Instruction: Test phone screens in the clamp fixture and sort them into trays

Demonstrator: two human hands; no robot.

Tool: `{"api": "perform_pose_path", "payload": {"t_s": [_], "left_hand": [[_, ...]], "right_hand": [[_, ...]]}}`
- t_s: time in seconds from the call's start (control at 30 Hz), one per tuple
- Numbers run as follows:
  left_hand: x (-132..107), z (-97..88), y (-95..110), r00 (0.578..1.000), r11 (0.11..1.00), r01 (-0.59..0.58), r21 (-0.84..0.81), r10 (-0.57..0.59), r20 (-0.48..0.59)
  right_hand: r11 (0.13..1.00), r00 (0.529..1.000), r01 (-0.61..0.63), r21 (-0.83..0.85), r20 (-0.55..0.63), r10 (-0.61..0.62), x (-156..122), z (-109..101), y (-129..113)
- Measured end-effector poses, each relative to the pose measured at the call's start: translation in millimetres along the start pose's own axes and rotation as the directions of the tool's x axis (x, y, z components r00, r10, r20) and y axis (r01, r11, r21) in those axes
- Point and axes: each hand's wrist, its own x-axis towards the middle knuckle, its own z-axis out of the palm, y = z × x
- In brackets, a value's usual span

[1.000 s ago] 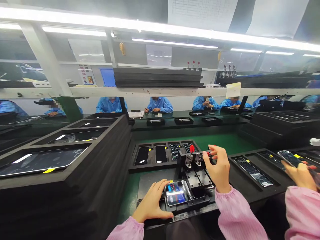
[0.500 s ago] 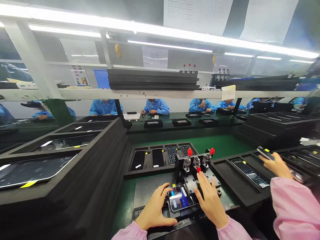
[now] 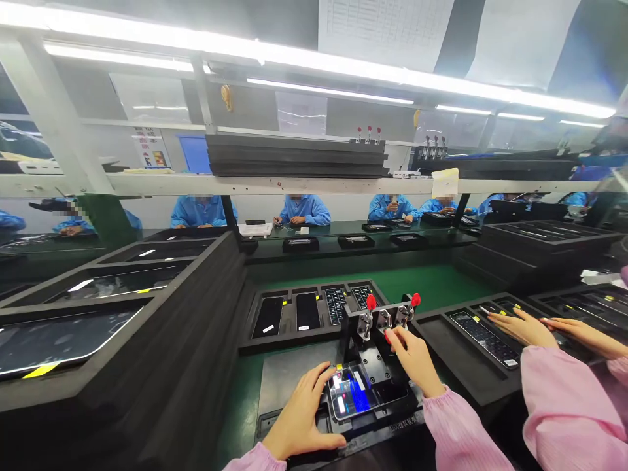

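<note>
Currently | smartphone [image 3: 350,394] at lower centre, seemingly seated in toggle-clamp fixture [image 3: 375,366] | left hand [image 3: 301,413] spread around its left end, contact unclear | right hand [image 3: 415,361] pinching middle red-knobbed lever [image 3: 387,336], lowered | outer levers [image 3: 371,301] upright, apparently undone

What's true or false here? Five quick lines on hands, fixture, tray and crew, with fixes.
1. The right hand is at the middle red tip of the fixture. True.
2. All three red tips point up. False: the outer two do; the middle one is lowered.
3. Four panels show in the tray beyond the fixture. True.
4. The left hand is inside that tray. False: it is beside the phone-like device.
5. The background workers wear pink. False: blue.
</note>
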Motion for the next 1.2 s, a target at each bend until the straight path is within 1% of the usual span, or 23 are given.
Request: {"api": "perform_pose_path", "payload": {"t_s": [0.13, 0.37, 0.63, 0.87, 1.2], "left_hand": [[-0.6, 1.3, -2.3, 1.000, 1.000, 0.003, 0.015, -0.003, -0.002], [-1.8, 3.9, -4.7, 1.000, 0.999, -0.003, 0.032, 0.003, -0.018], [-2.1, 2.7, -1.6, 1.000, 0.999, 0.003, 0.035, -0.003, -0.019], [-1.9, 1.9, -1.7, 1.000, 0.999, 0.010, 0.038, -0.009, -0.021], [-1.6, 1.8, -0.9, 1.000, 0.999, 0.002, 0.038, -0.002, -0.022]], "right_hand": [[0.999, 1.000, 0.013, -0.040, 0.014, -0.012, -3.0, 4.5, 3.8], [0.998, 1.000, -0.018, -0.064, 0.025, 0.019, -4.0, 6.5, 11.2], [0.993, 1.000, -0.014, -0.120, -0.004, 0.013, -5.1, 4.8, 8.7], [0.987, 1.000, -0.021, -0.161, 0.000, 0.021, -4.8, 7.3, 11.9], [0.981, 0.999, -0.037, -0.189, 0.007, 0.039, -5.9, 5.7, 9.6]]}}
